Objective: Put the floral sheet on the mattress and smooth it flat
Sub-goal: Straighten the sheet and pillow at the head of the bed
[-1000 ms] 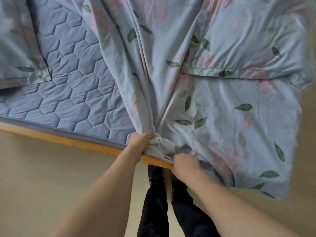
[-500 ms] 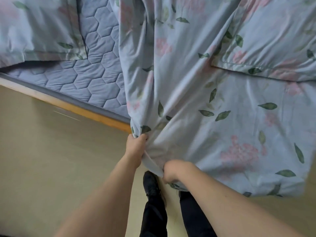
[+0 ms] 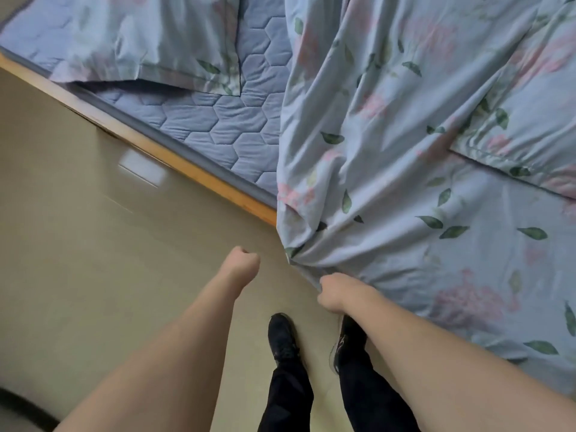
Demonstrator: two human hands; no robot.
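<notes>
Since half a second ago the left hand (image 3: 244, 263) has let go of the floral sheet (image 3: 389, 157) and now hangs clenched over the floor (image 3: 93, 260), holding nothing, just left of the bunched edge. Sheet covers the right part of the quilted mattress (image 3: 237, 129), rumpled in long folds, its near edge hanging past the wooden bed frame (image 3: 199, 177); two matching pillows (image 3: 149, 42) lie far left and far right. Right hand (image 3: 335, 291) grips the gathered near corner, above black shoes (image 3: 282, 336).
</notes>
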